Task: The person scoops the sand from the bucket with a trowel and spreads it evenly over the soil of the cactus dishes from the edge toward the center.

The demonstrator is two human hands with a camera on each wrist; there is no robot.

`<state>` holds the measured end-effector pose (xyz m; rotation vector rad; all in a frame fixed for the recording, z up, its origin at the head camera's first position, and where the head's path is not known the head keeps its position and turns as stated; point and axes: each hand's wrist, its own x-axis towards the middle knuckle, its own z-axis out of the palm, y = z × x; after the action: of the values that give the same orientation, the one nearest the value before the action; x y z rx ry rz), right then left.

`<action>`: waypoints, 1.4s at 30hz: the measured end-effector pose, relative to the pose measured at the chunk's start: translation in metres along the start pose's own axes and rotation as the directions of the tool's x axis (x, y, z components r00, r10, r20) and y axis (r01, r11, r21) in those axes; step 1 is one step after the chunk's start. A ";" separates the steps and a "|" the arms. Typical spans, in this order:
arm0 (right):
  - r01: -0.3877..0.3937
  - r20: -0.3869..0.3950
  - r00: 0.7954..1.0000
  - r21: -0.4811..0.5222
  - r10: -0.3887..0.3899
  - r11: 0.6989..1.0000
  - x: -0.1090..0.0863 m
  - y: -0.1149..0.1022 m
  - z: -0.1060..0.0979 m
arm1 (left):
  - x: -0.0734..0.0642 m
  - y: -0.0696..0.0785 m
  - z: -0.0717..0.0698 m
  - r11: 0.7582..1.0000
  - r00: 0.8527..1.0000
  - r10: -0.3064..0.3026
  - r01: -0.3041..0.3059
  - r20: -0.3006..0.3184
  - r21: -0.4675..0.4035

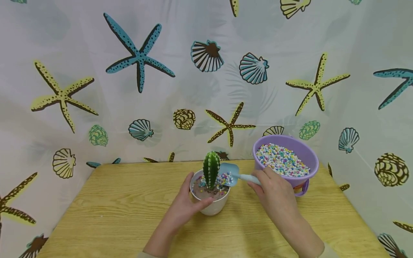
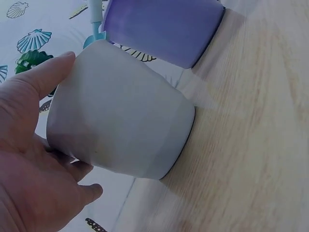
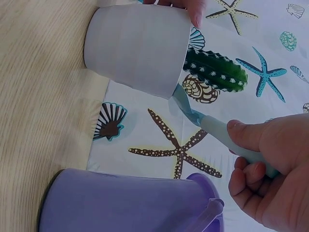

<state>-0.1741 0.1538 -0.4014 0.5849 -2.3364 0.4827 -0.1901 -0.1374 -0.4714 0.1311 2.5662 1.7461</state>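
Note:
A white flower pot [image 1: 213,208] stands upright on the table, holding brown soil and a green cactus [image 1: 211,170]. My left hand [image 1: 183,208] grips the pot from the left, thumb at the near rim and fingers around its side, as the left wrist view [image 2: 34,145] also shows. The pale handle of a small blue shovel [image 1: 248,178] is held in my right hand [image 1: 274,188]. Its blade tilts over the pot's right rim, beside the cactus. Small multicoloured beads [image 1: 225,178] lie on the blade and on the soil; where the blade ends and soil begins is hard to tell.
A purple bucket [image 1: 313,168] filled with multicoloured beads [image 1: 280,159] stands at the back right, just beyond my right hand. Behind the wooden table [image 1: 129,211] hangs a white curtain [image 1: 180,86] printed with starfish and shells.

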 end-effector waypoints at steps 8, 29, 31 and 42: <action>0.025 -0.024 0.999 -0.007 -0.025 1.000 0.000 0.000 0.000 | 0.001 0.000 0.006 0.997 1.000 0.020 -0.019 -0.014 0.076; 0.044 -0.043 0.998 -0.026 -0.045 0.999 0.000 -0.001 0.003 | -0.001 0.003 0.004 0.995 0.999 0.031 -0.034 0.035 0.097; 0.044 -0.043 0.998 -0.033 -0.046 0.998 0.000 0.000 0.003 | -0.001 0.003 0.001 0.995 0.998 0.035 -0.039 0.049 0.092; 0.045 -0.043 0.998 -0.042 -0.047 0.998 0.000 -0.003 0.002 | -0.003 0.003 0.002 0.995 0.999 0.038 -0.040 0.018 0.096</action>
<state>-0.1737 0.1506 -0.4028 0.6010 -2.2807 0.4210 -0.1867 -0.1347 -0.4690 0.1982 2.6543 1.6268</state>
